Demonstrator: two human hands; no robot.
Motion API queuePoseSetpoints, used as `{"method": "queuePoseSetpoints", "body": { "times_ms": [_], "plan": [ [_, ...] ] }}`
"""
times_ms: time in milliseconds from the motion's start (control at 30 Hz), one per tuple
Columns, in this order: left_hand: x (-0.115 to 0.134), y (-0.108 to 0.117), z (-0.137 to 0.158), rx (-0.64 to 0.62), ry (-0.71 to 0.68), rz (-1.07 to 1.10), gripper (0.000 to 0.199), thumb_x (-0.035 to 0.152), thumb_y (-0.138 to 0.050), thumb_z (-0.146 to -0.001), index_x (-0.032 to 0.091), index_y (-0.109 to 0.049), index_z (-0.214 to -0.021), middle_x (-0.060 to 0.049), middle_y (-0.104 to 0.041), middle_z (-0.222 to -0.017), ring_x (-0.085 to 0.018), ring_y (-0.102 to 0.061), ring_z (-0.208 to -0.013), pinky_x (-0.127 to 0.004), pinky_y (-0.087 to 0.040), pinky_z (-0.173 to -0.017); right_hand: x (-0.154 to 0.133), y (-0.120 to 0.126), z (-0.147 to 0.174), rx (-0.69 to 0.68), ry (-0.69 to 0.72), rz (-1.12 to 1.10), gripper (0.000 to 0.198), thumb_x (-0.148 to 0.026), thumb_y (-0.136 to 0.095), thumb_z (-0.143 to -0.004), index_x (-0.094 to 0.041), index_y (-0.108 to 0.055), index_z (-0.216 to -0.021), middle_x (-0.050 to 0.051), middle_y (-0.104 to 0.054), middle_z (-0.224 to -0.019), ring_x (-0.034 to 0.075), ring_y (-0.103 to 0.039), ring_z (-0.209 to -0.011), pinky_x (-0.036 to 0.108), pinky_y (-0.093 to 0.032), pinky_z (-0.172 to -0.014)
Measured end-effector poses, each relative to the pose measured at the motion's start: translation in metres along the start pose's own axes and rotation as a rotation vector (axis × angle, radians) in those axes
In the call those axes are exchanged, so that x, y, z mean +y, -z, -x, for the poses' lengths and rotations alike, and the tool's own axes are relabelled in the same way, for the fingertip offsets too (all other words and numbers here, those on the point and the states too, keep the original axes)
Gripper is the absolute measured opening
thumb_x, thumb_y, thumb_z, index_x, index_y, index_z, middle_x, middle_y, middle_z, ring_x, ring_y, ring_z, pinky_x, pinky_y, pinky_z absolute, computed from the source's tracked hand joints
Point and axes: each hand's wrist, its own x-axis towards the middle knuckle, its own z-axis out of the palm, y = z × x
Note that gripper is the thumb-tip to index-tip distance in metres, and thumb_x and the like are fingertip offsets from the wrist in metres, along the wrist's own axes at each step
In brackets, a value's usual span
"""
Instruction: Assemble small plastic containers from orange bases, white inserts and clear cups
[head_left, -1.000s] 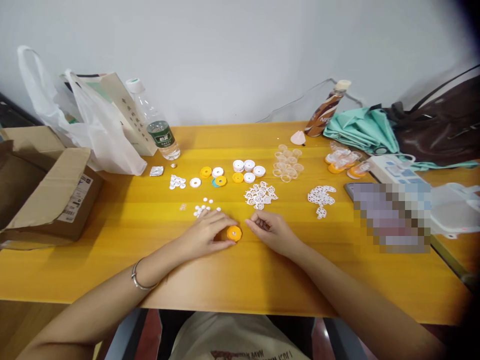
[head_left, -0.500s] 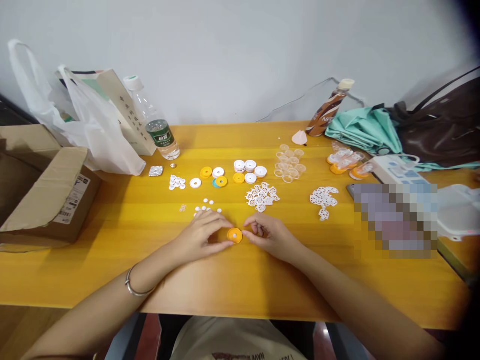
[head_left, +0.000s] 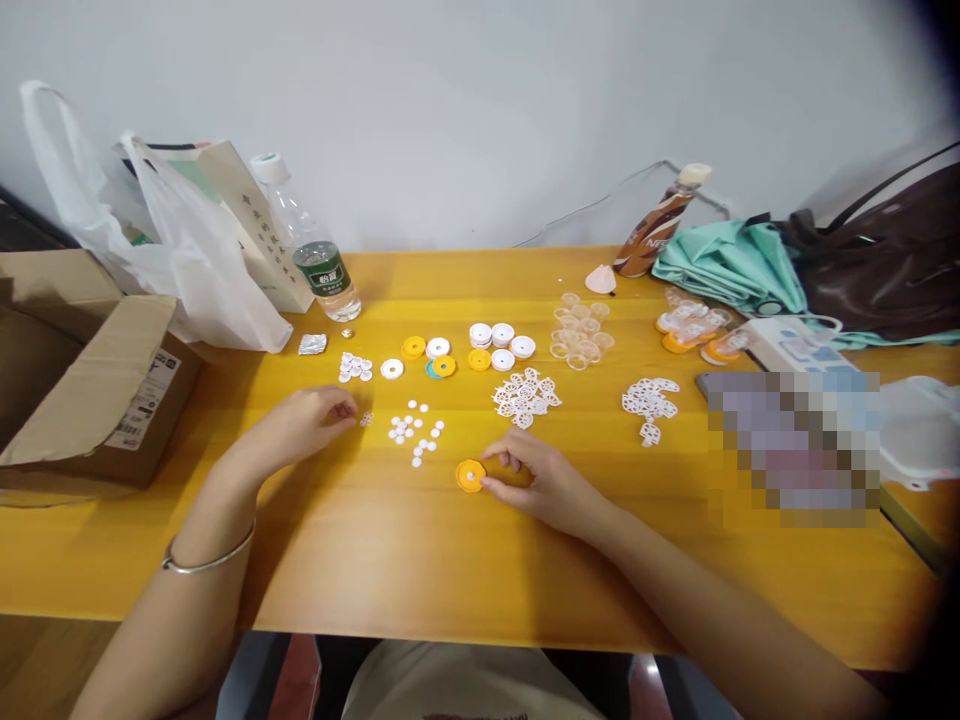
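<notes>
Our right hand holds the orange disc on the table, a pale piece at its centre; our left hand curls beside tiny pieces, though we cannot tell if it grips any; we judge the disc partly fitted, clear cups lying loose.

front disc: orange, whitish at centre. tiny pieces: pale, faintly pink. round dots: plain white. lattice pieces: white, openwork pattern. flat rings: some white, some orange, one teal. cups: colourless, transparent. tabletop: yellow-brown, faint streaked grain. bottle label: green, white characters. slanted bottle: brown with lighter swirls, cream cap. folded fabric: mint green. handbag: dark brown. carton: tan. carrier bag: white. foil packet: silver. wall: pale grey. bangle: silver-toned.
</notes>
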Motion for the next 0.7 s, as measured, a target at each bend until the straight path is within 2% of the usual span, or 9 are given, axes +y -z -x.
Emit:
{"method": "queuePoseSetpoints", "body": {
  "times_ms": [267,700],
  "plan": [
    [-0.001,-0.012,-0.004,-0.014,-0.011,0.037,0.015,0.033,-0.054,-0.076,0.023,-0.063,-0.08,-0.001,-0.068,-0.078,-0.018,-0.063,-0.068,-0.029,-0.048,-0.066,-0.002,0.002,-0.001,-0.016,-0.003,-0.017,0.008,-0.025,-0.058,-0.078,-0.019,-0.058,-0.084,0.0,-0.05,-0.072,0.011,-0.046,-0.065,0.023,-0.039,-0.061],
    [0.015,-0.008,-0.005,-0.025,0.045,-0.043,0.021,0.035,-0.05,-0.077,0.022,-0.066,-0.083,-0.002,-0.069,-0.082,-0.017,-0.062,-0.071,-0.026,-0.046,-0.069,0.003,0.0,0.0,-0.029,0.016,-0.004,0.009,-0.026,-0.058,-0.08,-0.019,-0.057,-0.085,0.0,-0.051,-0.073,0.011,-0.049,-0.066,0.022,-0.039,-0.062]
  ]
}}
